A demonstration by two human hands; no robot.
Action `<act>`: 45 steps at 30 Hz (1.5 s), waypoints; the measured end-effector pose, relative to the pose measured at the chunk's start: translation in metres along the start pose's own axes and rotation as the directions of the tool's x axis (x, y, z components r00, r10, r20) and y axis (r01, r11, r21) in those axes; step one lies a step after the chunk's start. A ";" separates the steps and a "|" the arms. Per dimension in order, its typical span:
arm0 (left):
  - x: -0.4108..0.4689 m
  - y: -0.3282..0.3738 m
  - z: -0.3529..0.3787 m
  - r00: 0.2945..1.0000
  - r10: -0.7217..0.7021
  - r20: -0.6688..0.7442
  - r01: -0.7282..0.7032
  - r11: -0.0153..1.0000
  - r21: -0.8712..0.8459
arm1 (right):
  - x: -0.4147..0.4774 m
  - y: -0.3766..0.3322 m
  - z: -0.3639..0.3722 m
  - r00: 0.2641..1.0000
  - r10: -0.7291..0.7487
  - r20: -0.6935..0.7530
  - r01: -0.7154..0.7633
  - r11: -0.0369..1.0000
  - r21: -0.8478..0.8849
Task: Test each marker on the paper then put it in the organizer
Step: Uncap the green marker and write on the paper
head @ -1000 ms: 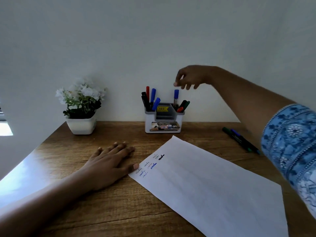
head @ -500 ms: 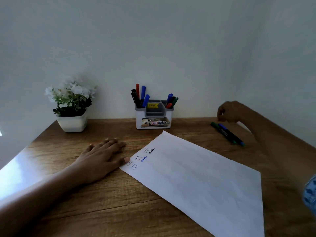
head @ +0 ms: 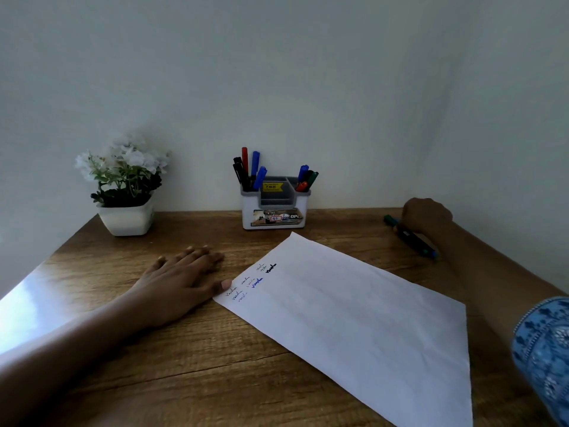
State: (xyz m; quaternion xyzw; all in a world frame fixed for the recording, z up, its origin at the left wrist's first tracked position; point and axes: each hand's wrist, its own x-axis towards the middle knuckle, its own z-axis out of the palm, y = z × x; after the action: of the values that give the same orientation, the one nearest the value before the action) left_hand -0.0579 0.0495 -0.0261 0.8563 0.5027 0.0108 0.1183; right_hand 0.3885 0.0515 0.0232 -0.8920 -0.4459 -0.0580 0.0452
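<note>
Right hand (head: 426,215) has dropped from the white plastic organizer (head: 275,211) onto the slim dark markers (head: 412,238) lying on the woodgrain tabletop (head: 215,349); can't tell its grip. Left hand (head: 181,280) is lying flat, touching the smooth paper (head: 354,318).

My white paper (head: 354,315) lies flat and skewed on the desk (head: 184,365), small black and blue scribbles at its left corner. The white organizer (head: 275,211) stands upright at the desk's back edge, capped black, red, blue and green markers (head: 251,171) leaning in its two side compartments. Two dark markers (head: 412,238) lie side by side near the right edge.
</note>
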 end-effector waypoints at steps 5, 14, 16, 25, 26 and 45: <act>0.001 -0.001 0.001 1.000 0.003 -0.008 -0.003 1.000 -0.002 | -0.006 0.001 0.003 0.999 -0.041 -0.022 0.039 0.995 -0.096; 0.000 -0.001 0.001 1.000 0.006 -0.012 -0.007 1.000 -0.008 | -0.017 -0.020 -0.001 0.970 -0.228 -0.085 0.185 0.919 -0.347; 0.001 -0.002 0.001 1.000 0.007 -0.010 -0.007 1.000 -0.016 | -0.021 -0.024 -0.012 0.972 -0.202 -0.117 0.180 0.968 -0.176; -0.013 0.006 -0.004 0.944 0.089 -0.318 -0.162 0.964 -0.211 | -0.136 -0.088 -0.074 0.623 -0.745 -0.239 0.775 0.547 0.315; -0.017 0.010 -0.006 0.914 0.120 -0.387 -0.222 0.948 -0.228 | -0.147 -0.097 -0.070 0.548 -0.796 -0.257 0.832 0.483 0.274; -0.042 0.050 -0.020 0.884 0.132 -0.448 -0.382 0.756 -0.532 | -0.194 -0.131 -0.045 0.267 -0.917 -0.295 0.956 0.290 -0.036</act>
State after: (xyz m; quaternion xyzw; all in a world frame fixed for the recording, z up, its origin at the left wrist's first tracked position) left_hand -0.0382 -0.0062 0.0083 0.8152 0.3602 0.3547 0.2826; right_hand 0.1646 -0.0294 0.0432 -0.4323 -0.8791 -0.1561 0.1264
